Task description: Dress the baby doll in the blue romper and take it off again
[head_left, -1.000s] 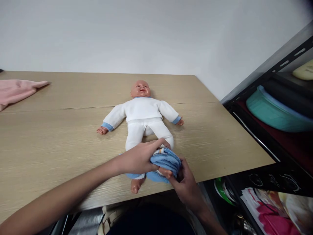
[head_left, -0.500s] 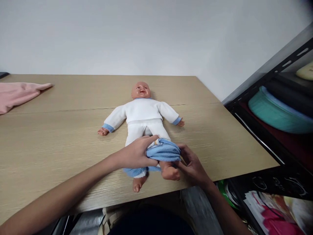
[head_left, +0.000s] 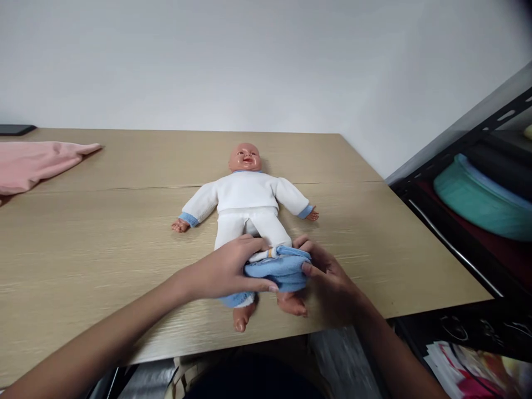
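Note:
A baby doll (head_left: 248,191) with a white cloth body and blue cuffs lies on its back, its feet toward me. Blue terry pants (head_left: 276,271) are bunched around its lower legs, with both plastic feet sticking out below. My left hand (head_left: 233,266) grips the bunched cloth from the left, thumb in front and fingers over the upper edge. On the right side, my right hand (head_left: 322,269) pinches the same cloth with its thumb on the front; its other fingers are partly hidden behind.
The doll lies on a light wooden table (head_left: 124,233) against a white wall. A pink cloth (head_left: 41,163) and a dark flat object (head_left: 16,130) are at the far left. A black rack (head_left: 453,244) with a green basin (head_left: 482,197) stands at the right.
My right thumb has come onto the front of the pants, where it was lower beside the foot. The bunched cloth now sits lower over the leg on the right, covering more above the foot.

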### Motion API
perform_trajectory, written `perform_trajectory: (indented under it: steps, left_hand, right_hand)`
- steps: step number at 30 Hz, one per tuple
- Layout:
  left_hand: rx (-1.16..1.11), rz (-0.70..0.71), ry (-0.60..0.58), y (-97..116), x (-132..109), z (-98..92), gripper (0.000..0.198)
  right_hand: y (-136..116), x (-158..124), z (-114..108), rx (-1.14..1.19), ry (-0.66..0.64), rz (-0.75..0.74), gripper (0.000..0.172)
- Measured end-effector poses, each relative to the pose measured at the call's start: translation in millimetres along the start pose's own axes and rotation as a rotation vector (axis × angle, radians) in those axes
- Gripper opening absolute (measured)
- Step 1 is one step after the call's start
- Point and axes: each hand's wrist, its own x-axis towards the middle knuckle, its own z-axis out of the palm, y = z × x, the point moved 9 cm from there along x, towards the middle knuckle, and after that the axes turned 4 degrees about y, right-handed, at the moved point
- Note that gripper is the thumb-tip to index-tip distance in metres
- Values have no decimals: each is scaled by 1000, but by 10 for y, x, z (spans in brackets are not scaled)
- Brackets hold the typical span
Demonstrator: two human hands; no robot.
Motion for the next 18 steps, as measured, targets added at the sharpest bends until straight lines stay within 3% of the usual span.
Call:
perform_trajectory:
  steps: [2,5,9,14,18]
  left_hand:
    - [62,-6,110,2,-178,-71,49]
    - [161,-38,294,-77,-512,-162,40]
    - [133,-180,480,-318,-902,-211,40]
    - [-192,-268,324,-525,-1001,20,27]
    - [-437,-248,270,-599,-963,77,26]
  right_hand:
    - [-29,45,-27,8,38,-43,31]
    - [29,151,-29,50,45,14,29]
    - [-31,297,46,-99,-64,21,28]
    - [-189,408,140,-221,-186,-97,25]
    - [-122,550,94,-42,-19,-117,29]
